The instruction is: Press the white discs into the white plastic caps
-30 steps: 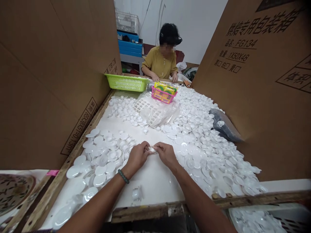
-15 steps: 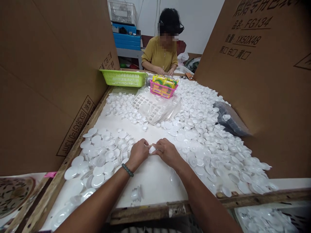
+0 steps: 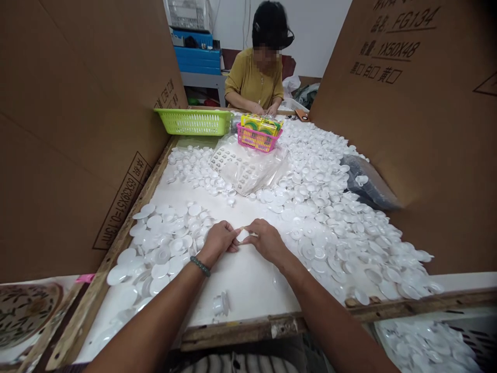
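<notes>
Between my two hands is a small white plastic disc-shaped piece, held just above the white tabletop. My left hand, with a beaded bracelet at the wrist, pinches its left side. My right hand grips it from the right with thumb and fingers. Loose white round plastic pieces lie to the left of my hands, and a larger spread of white pieces covers the right side. One white piece lies on its side near the front edge.
Tall cardboard sheets wall both sides. A green basket, a pink basket with yellow packets and clear plastic bags stand farther back. Across the table sits a person, hands at the far edge. A wooden rim borders the front.
Both hands stay around the white piece. The fingers have shifted slightly, and more of the piece shows between them. The view has moved a little.
</notes>
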Available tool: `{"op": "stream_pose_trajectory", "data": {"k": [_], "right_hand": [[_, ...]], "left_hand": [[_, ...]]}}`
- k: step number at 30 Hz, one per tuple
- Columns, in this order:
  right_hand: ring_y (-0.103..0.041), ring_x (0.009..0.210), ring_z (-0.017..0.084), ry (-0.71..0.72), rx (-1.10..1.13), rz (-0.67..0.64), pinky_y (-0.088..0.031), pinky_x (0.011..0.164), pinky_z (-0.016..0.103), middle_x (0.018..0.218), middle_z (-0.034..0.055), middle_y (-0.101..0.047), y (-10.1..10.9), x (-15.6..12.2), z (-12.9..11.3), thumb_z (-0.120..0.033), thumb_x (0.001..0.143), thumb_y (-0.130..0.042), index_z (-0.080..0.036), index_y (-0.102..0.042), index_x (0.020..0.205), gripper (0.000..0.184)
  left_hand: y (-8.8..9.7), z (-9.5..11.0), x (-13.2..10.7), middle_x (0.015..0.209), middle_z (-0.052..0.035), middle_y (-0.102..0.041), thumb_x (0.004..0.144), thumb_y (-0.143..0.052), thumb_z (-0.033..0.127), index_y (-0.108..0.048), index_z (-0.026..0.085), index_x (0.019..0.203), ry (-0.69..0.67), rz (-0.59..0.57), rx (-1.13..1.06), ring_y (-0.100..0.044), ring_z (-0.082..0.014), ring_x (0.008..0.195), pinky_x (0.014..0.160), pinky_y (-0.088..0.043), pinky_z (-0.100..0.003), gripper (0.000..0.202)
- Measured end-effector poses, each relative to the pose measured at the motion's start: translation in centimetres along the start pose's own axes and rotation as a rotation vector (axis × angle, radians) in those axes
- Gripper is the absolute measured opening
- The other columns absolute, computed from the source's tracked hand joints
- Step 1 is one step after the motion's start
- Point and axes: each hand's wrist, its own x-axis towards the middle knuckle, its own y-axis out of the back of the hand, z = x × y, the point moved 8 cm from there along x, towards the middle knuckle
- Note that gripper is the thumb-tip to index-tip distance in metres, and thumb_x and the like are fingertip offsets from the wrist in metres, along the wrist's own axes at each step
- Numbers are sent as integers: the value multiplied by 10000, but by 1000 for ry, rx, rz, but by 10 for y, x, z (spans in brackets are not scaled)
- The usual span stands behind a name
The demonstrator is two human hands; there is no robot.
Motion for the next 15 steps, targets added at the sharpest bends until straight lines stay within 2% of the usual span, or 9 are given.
{"op": "stream_pose_trajectory", "data": {"k": [3, 6, 8, 12, 13, 15], "right_hand": [[-507, 712, 116, 0, 81, 31, -387, 632, 224, 790, 3, -555, -1, -2, 2, -361, 774, -643, -200, -629, 930, 225], [-501, 686, 129, -23, -6, 49, -380, 607, 238, 726, 8, -536, 0, -2, 4, -427, 731, -666, -162, -620, 768, 271], [-499, 674, 133, -36, -45, 49, -376, 601, 246, 713, 9, -530, 2, -2, 4, -439, 725, -666, -160, -608, 732, 286], [-531, 777, 137, 29, 96, 9, -403, 669, 248, 869, 19, -569, 7, -4, -4, -307, 746, -676, -207, -607, 995, 277], [-536, 783, 132, 53, 139, -24, -403, 672, 241, 878, 13, -572, 5, -5, -7, -263, 751, -672, -223, -610, 1008, 267], [-534, 737, 119, 71, 173, -91, -393, 643, 226, 809, -4, -570, 0, -6, -9, -214, 745, -674, -225, -645, 912, 170]], "left_hand": [[1, 2, -2, 456, 51, -540, 761, -585, 305, -437, 176, 684, -51, 29, -49, -566, -109, 429, 472, -475, -219, 211], [3, 4, -5, 462, 62, -525, 729, -620, 325, -459, 175, 688, -102, 49, -96, -551, -100, 436, 470, -462, -211, 223], [2, 5, -6, 459, 66, -521, 687, -660, 306, -478, 171, 702, -124, 25, -111, -527, -90, 427, 451, -432, -196, 228], [-2, 7, -5, 433, 61, -514, 631, -707, 305, -519, 150, 716, -146, -77, -74, -490, -76, 405, 429, -381, -181, 258], [-3, 6, -5, 438, 55, -523, 617, -718, 311, -525, 145, 713, -139, -107, -67, -495, -75, 413, 439, -388, -181, 272], [-4, 4, -5, 460, 47, -546, 588, -741, 306, -524, 142, 721, -107, -142, -77, -515, -78, 436, 469, -419, -188, 303]]}}
